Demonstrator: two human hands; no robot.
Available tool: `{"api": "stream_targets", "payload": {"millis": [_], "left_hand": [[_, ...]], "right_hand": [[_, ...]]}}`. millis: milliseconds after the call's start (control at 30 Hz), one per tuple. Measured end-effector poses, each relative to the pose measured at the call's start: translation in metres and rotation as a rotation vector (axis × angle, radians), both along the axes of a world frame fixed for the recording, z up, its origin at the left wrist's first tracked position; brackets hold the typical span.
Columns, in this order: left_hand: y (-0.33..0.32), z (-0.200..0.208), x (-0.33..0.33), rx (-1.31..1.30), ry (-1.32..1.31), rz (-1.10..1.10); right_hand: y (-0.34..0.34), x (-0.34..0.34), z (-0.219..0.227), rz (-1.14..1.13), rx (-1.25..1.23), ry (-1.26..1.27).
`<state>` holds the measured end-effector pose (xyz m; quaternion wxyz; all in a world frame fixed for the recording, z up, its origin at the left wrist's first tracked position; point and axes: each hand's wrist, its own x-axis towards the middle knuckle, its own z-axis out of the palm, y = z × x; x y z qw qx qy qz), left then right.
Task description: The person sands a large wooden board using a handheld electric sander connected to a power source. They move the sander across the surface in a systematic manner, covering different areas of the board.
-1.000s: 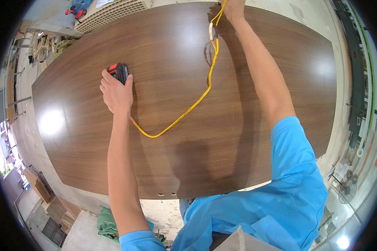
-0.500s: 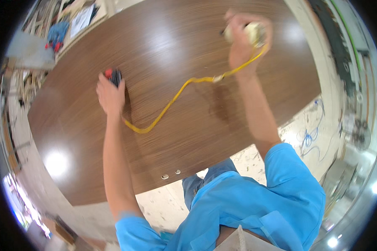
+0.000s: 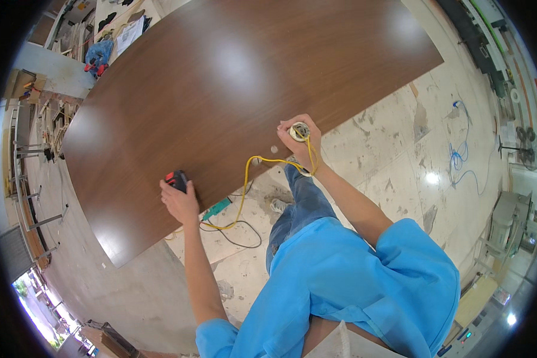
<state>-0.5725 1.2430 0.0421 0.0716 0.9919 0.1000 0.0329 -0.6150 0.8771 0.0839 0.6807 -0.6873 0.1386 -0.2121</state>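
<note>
At 9 o'clock of the view's middle, a little low, the left hand (image 3: 181, 201) is clamped on the near end of the black-and-red battery (image 3: 175, 180), thumb one side, fingers the other, over the brown board (image 3: 161, 128). At 8 o'clock a teal tool (image 3: 216, 210) shows beyond the board's edge. The yellow cord (image 3: 243, 194) sags past that edge; whether it joins the battery is hidden. At 1 to 2 o'clock the right hand (image 3: 309, 147) is wrapped around the pale, round tool (image 3: 300, 132), the hollow end facing up.

The slack looks the likeliest trouble: the cord could snag on the teal tool or the person's leg, and a sharp pull might strain its joins or jerk the battery, scratching the board's glossy face.
</note>
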Motion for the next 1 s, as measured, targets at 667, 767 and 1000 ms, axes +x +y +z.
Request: {"api": "stream_targets", "payload": {"millis": [667, 767, 1000], "left_hand": [[0.048, -0.002, 0.015, 0.041, 0.023, 0.170], [0.046, 0.000, 0.015, 0.074, 0.009, 0.182], [0.049, 0.001, 0.015, 0.047, 0.009, 0.186]], "right_hand": [[-0.005, -0.006, -0.016, 0.087, -0.062, 0.039], [-0.004, -0.008, -0.019, 0.121, -0.005, -0.001], [-0.008, -0.006, -0.020, 0.083, -0.021, 0.016]]}}
